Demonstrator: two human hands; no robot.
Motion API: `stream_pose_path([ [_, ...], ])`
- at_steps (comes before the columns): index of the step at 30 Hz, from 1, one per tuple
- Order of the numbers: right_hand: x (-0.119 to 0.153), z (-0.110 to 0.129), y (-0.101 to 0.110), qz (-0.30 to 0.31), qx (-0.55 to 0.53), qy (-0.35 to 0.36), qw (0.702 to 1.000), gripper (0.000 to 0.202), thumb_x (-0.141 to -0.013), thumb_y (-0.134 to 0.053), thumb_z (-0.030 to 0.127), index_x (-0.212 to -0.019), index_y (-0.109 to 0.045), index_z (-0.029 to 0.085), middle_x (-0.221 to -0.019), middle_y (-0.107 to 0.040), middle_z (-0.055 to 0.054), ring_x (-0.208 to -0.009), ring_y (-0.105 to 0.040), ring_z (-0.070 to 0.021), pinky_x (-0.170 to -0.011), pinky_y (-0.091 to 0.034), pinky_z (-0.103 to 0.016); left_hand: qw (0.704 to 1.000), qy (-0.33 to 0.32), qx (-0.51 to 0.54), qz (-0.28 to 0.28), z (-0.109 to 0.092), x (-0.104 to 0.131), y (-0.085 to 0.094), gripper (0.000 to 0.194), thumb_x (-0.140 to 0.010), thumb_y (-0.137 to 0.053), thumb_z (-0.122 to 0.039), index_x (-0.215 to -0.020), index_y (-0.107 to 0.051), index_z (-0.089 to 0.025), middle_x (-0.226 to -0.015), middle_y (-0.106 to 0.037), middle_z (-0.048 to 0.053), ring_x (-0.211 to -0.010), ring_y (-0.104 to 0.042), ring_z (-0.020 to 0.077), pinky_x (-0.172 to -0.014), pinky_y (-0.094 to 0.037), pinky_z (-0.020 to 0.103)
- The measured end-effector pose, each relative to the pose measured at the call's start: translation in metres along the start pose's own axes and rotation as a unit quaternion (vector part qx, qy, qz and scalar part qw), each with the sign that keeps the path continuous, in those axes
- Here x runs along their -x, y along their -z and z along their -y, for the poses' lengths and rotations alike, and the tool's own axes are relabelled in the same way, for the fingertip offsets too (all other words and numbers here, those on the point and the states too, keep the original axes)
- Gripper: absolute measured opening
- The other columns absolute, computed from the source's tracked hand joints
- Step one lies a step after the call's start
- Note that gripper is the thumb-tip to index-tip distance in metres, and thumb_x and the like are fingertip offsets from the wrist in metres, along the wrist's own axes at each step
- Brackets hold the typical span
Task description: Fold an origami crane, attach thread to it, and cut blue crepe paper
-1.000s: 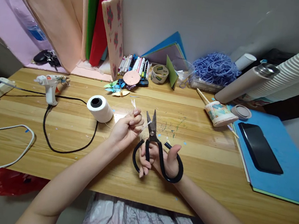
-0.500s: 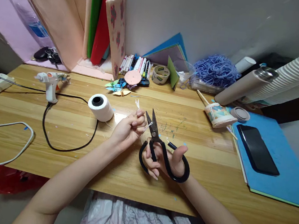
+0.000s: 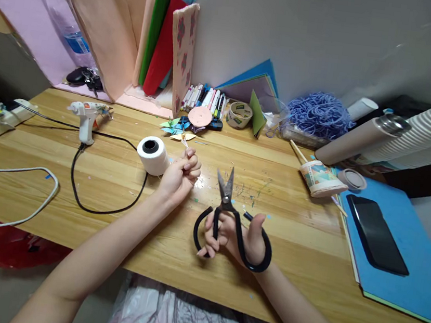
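Pinched in my left hand (image 3: 180,178) is a small bunch of white thread (image 3: 185,141), its ends sticking up above the fingers. A white thread spool (image 3: 152,157) with a black core stands just left of that hand. My right hand (image 3: 238,235) has its fingers and thumb through the black handles of a pair of scissors (image 3: 226,197). Their dark blades point away from me and stand apart, with nothing between them. A gap of bare wood separates the blades from my left hand.
A white glue gun (image 3: 87,119) and its black cord lie at the left. Folded paper pieces (image 3: 180,128), markers (image 3: 207,100) and a tape roll (image 3: 239,114) line the back. Right are blue cord (image 3: 319,116), a paper cup (image 3: 321,178), a flask (image 3: 363,140) and a phone (image 3: 377,234).
My left hand has moved left with the thread, away from the scissors. The scissors are lower and farther from it; no thread shows at the blades now. The view has shifted slightly.
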State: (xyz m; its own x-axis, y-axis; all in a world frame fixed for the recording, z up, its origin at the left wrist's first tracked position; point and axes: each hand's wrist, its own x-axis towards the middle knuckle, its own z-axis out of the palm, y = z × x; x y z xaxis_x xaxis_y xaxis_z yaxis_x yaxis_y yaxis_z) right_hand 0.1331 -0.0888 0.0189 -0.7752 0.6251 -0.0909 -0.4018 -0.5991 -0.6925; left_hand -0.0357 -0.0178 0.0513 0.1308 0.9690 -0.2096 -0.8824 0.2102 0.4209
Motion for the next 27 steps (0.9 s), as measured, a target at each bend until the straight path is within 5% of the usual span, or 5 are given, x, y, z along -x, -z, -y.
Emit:
stream_pose_path([
  [11,-0.002,-0.021,0.001,0.013,0.014,-0.060,0.998,0.092,-0.058,-0.018,0.089,-0.097,-0.052,0.012,-0.061,-0.048,0.001,-0.052,-0.052,-0.0144,-0.070,-0.050,-0.049,0.992,-0.116,-0.051,-0.007,-0.008,0.002,-0.004,0.024,-0.070,-0.038,0.008,-0.072,-0.041,-0.016,-0.052,-0.022,-0.007,-0.041,-0.023,0.0053,-0.039,-0.018,0.014],
  [27,-0.003,-0.020,-0.001,0.014,-0.035,-0.067,0.997,0.095,-0.058,-0.011,0.088,-0.095,-0.052,0.010,-0.059,-0.047,0.001,-0.050,-0.051,-0.0139,-0.067,-0.050,-0.046,0.992,-0.110,-0.066,0.020,0.000,0.007,-0.009,0.024,-0.071,-0.037,0.008,-0.071,-0.041,-0.016,-0.051,-0.023,-0.007,-0.042,-0.021,0.0059,-0.039,-0.017,0.014],
])
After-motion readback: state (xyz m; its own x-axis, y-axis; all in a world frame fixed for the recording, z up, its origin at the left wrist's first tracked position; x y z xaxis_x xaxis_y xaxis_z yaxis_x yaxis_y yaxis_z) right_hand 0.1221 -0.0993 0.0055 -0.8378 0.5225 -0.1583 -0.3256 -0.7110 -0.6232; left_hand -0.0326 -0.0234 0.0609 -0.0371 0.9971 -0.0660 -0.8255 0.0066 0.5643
